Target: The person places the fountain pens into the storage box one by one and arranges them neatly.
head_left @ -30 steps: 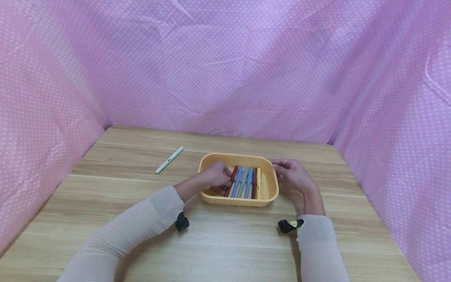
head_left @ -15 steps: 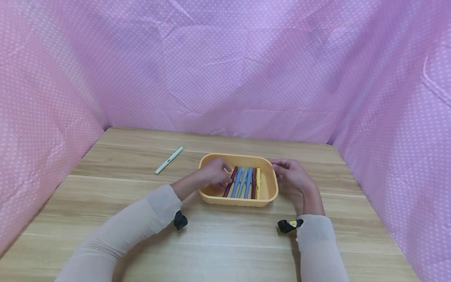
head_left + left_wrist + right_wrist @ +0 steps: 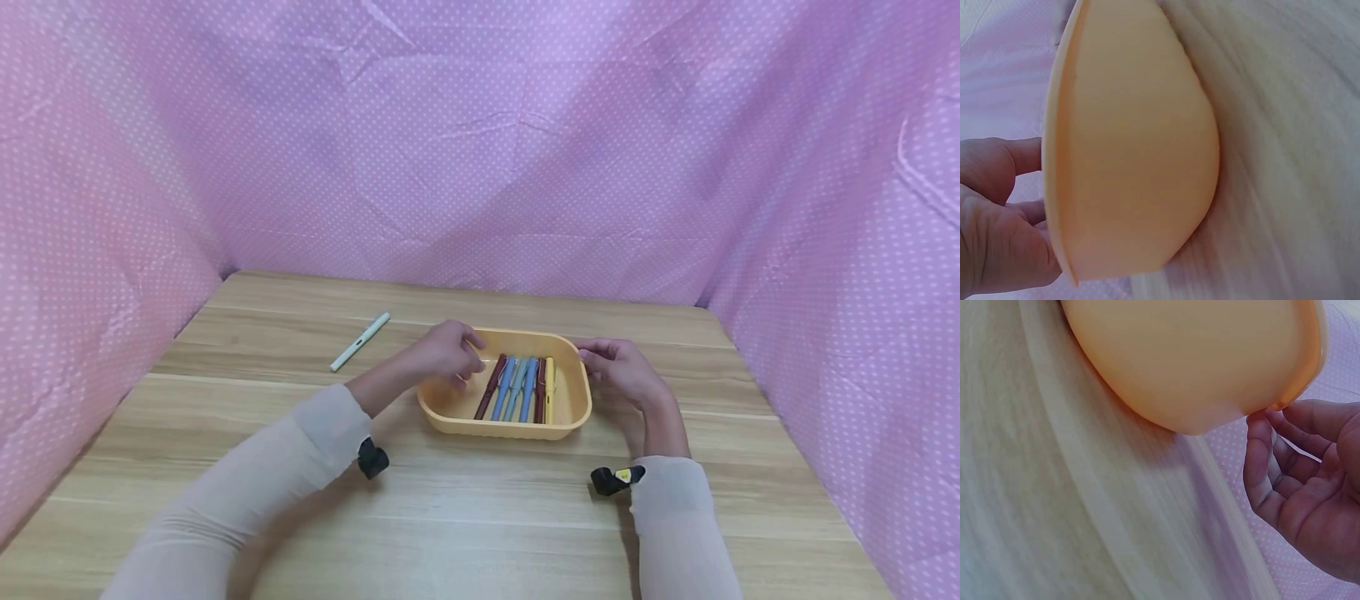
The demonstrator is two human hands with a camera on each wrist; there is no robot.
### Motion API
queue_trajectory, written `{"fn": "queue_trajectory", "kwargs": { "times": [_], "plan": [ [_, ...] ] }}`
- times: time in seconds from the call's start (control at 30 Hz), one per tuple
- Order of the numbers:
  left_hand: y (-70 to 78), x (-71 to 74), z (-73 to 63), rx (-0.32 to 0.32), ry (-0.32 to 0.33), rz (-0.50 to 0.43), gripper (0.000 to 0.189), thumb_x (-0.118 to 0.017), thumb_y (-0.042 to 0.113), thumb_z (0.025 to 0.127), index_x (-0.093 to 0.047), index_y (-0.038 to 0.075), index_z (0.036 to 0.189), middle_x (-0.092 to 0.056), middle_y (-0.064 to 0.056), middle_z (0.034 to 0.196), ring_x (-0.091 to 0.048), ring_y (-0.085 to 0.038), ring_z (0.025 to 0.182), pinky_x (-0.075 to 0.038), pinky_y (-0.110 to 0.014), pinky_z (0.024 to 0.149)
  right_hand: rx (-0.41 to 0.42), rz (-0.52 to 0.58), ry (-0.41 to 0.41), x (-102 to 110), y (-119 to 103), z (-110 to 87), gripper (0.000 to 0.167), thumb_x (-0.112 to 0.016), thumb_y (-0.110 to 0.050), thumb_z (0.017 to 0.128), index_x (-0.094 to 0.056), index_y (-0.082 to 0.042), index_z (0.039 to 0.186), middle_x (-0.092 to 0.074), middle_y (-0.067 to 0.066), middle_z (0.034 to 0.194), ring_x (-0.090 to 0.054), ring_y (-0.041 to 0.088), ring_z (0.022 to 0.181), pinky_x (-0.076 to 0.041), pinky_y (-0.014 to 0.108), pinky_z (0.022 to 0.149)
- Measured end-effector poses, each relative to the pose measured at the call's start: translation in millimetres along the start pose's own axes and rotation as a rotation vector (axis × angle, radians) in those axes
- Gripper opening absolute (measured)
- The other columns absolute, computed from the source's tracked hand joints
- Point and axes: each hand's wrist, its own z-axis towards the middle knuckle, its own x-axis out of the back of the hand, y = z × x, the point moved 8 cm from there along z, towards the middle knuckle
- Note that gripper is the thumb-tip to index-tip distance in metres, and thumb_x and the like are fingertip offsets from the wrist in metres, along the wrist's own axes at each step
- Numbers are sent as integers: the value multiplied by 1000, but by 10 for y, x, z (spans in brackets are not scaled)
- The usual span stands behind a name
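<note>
A yellow plastic tray [image 3: 487,430] stands on the table with several capped pens side by side in it: a yellow pen [image 3: 550,392], blue and teal ones, and a dark red pen [image 3: 491,387] at the left of the row. Over the tray's left end, my left hand [image 3: 442,350] has loosely bent fingers and holds nothing. Its fingers are partly hidden behind the tray wall [image 3: 1135,137] in the left wrist view. At the right end, the thumb and fingers of my right hand [image 3: 1316,481] pinch the tray's rim.
A pale green pen [image 3: 360,342] lies alone on the wooden table [image 3: 465,517], left of the tray. Pink dotted cloth [image 3: 480,167] hangs behind the table and along both sides.
My left hand has moved away from the dark red pen, up and left toward the tray's left rim. The right hand and the pens in the row look nearly still.
</note>
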Motion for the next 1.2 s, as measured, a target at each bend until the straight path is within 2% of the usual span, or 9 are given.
{"fn": "queue_trajectory", "kwargs": {
  "times": [0.33,0.6,0.83,1.07,1.2],
  "plan": [
    [47,189,-69,-45,38,14,42,-70,1,92,-59,-2,132,-68,-16,105,-69,-33,88,-64,-35,69,29,-9,0,-1,36,15,36,-57,-17,106,-61,6,134,-69,20,119,-67,17,93,-57,30,85],
    [76,360,-155,-64,35,-61,41,-67,1,93,-56,-3,133,-66,-19,111,-65,-39,100,-64,-36,76,37,-5,6,2,19,2,35,-57,-15,106,-62,6,133,-69,20,120,-66,16,94,-56,29,84],
    [-22,580,-129,-58,56,-53,44,-67,2,94,-54,-4,136,-65,-19,113,-66,-33,95,-64,-36,77,14,-2,6,-2,17,23,36,-57,-16,106,-61,6,134,-69,19,119,-66,17,94,-57,29,85],
    [-112,804,-116,-17,114,-57,46,-69,2,93,-54,-5,136,-64,-18,110,-66,-25,87,-63,-37,79,11,-11,6,-10,14,37,38,-57,-16,106,-60,7,135,-69,20,120,-66,16,95,-56,28,86],
    [-196,968,-86,-4,159,-22,45,-69,4,92,-55,-5,135,-63,-18,110,-66,-25,89,-63,-37,79,-2,3,8,-15,0,35,37,-58,-16,105,-61,6,135,-70,18,118,-66,16,93,-56,28,84]
  ]
}}
